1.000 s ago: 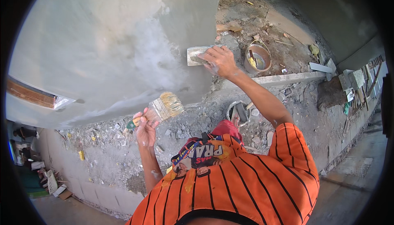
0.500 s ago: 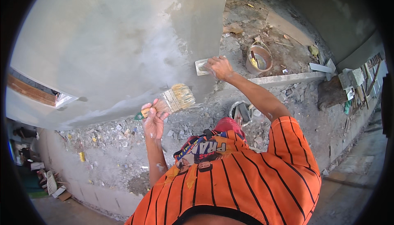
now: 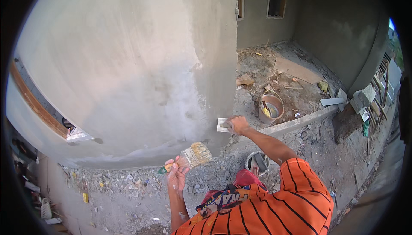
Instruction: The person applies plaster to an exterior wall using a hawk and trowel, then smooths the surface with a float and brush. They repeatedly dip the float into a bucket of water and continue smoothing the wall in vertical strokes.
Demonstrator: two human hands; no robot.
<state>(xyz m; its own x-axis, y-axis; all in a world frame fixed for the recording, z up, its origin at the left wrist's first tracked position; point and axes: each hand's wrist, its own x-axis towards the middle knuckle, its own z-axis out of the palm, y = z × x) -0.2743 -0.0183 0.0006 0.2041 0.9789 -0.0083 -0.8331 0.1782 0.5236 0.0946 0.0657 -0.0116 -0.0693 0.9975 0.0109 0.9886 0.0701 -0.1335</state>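
My right hand (image 3: 238, 125) grips a trowel (image 3: 222, 124) with a flat rectangular blade, held against the lower right part of a grey plastered wall (image 3: 128, 72), near its corner edge. Lower and to the left, my left hand (image 3: 176, 176) is closed round the handle of a wide paintbrush (image 3: 195, 154) with pale, stained bristles pointing up and to the right, in front of the wall's base. White patches and streaks mark the plaster.
A bucket (image 3: 270, 108) with tools stands on the raised rubble-strewn floor beyond the concrete ledge (image 3: 292, 120). A second container (image 3: 257, 162) sits in the rubble below. Broken blocks and boards (image 3: 362, 102) lie at right. A wood-framed opening (image 3: 38, 102) is at left.
The view has tilted up, showing more wall and window openings at the top, so everything sits lower in the picture. Both hands still hold their tools; the trowel has shifted slightly down the wall.
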